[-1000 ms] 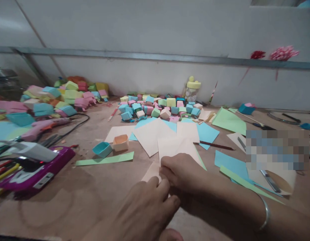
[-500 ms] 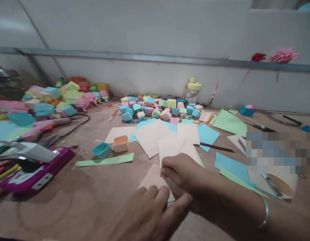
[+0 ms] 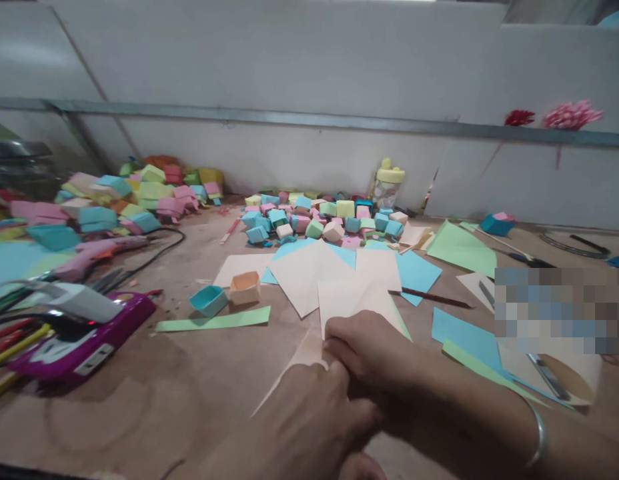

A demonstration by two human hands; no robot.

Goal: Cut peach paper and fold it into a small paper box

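Observation:
At the near middle of the table lies a pale peach sheet of paper (image 3: 300,355), its lower part hidden beneath my hands. My right hand (image 3: 362,343) is closed, knuckles up, pinching the paper's upper right edge. My left hand (image 3: 309,417) is curled over the sheet's lower part, touching the right hand; its fingertips are hidden. Just beyond are more peach sheets (image 3: 314,273) overlapping blue paper (image 3: 420,272), with a dark pencil (image 3: 437,298) across them. To the left sit a small blue paper box (image 3: 208,302), a peach paper box (image 3: 245,288) and a green paper strip (image 3: 214,319).
Many small coloured paper boxes (image 3: 329,220) fill the back, near a yellow-lidded jar (image 3: 389,183). A purple power strip (image 3: 114,337) with plugged cords stands left, beside a pink glue gun (image 3: 102,252). At right lie a cutter knife (image 3: 548,377) and blue paper (image 3: 464,332).
My left hand has slid up and right against the right hand, its fingers now curled in, and the sheet's left edge lifts. The view has shifted slightly.

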